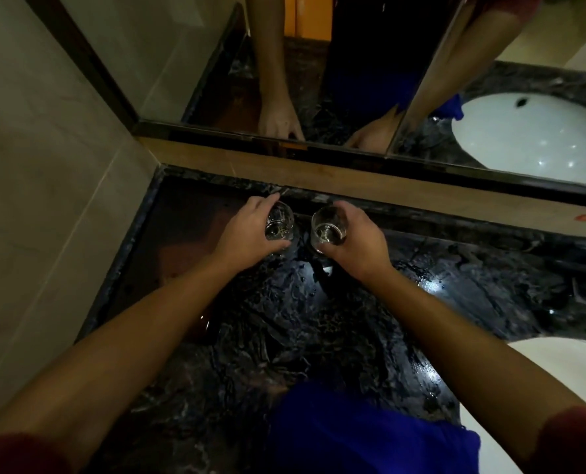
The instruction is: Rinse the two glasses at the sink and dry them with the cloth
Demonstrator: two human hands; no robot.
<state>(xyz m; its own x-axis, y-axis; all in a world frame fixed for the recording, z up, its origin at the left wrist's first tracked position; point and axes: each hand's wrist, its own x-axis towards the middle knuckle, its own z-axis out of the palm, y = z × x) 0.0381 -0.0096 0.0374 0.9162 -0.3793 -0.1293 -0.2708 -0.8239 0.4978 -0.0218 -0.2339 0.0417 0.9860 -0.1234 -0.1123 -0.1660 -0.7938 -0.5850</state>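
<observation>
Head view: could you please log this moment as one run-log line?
left hand grips left glass | right hand grips right glass | both at countertop back edge | blue cloth near | sink right

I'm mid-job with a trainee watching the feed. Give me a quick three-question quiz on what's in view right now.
1. True or false: each hand grips its own glass.
2. Multiple choice: where does the blue cloth lie? A) in the basin B) at the near edge of the counter C) against the mirror
3. Short answer: on which side of the counter is the sink basin?

Key
1. True: the left hand grips the left glass and the right hand grips the right glass, side by side near the back of the dark marble counter.
2. B: the blue cloth lies at the near edge.
3. The right side: the white sink basin.
</observation>
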